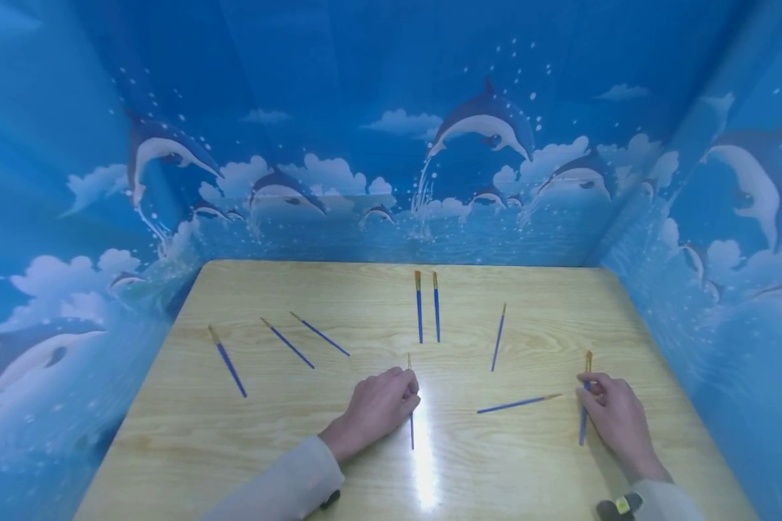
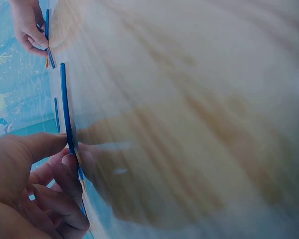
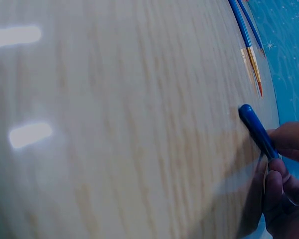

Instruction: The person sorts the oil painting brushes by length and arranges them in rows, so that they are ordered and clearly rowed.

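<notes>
My left hand (image 1: 381,403) pinches a thin blue-handled paintbrush (image 1: 412,433) between thumb and fingertips at the middle of the table. Its bristle end points toward the far edge, and the fingers cover its middle part. On the right side, a thicker blue paintbrush (image 1: 583,428) with orange-brown bristles is pinched by my right hand (image 1: 617,418). Up close in the right wrist view, the rounded end of that brush's blue handle (image 3: 254,125) lies low over the tabletop. Between the two hands, another paintbrush (image 1: 511,405) lies crosswise with its tip to the right.
Two paintbrushes, one wider (image 1: 420,315) and its neighbour (image 1: 437,315), lie side by side at the back. A thin brush (image 1: 498,344) slants right of them. Left of centre lie three more, including a thick brush (image 1: 230,367). Dolphin-printed blue sheeting (image 1: 339,130) encloses the wooden table (image 1: 287,282).
</notes>
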### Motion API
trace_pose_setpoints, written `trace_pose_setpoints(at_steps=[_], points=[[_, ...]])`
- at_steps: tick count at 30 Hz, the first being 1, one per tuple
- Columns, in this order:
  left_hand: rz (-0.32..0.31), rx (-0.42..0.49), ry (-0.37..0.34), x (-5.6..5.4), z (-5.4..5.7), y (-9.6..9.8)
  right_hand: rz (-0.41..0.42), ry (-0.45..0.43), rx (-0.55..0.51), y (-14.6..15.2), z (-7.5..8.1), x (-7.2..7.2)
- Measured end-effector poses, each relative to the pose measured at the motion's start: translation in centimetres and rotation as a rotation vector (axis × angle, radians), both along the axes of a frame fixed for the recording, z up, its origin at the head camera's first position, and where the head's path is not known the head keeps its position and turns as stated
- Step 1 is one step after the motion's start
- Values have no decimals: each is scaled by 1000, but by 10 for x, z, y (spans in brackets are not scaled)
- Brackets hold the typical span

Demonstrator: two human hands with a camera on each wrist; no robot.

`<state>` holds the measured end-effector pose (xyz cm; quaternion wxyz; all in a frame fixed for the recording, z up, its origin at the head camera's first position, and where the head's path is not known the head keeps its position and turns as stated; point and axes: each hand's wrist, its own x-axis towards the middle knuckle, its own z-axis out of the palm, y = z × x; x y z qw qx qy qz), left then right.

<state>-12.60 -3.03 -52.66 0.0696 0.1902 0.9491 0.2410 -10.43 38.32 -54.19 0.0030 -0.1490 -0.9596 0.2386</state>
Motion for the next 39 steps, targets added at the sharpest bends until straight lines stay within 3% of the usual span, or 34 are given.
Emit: trace_pose_setpoints(at_steps=[20,29,34,39], points=[[-10,-23,47,0,0,-1,4,3,-1,0,0,0],[-33,30,53,-2,7,-11,44,15,4,2,2,1],[-17,18,64,-5,11,-21,37,7,0,1,3,1],[38,-6,69,-11,12,-36,33,5,-2,1,4,1]])
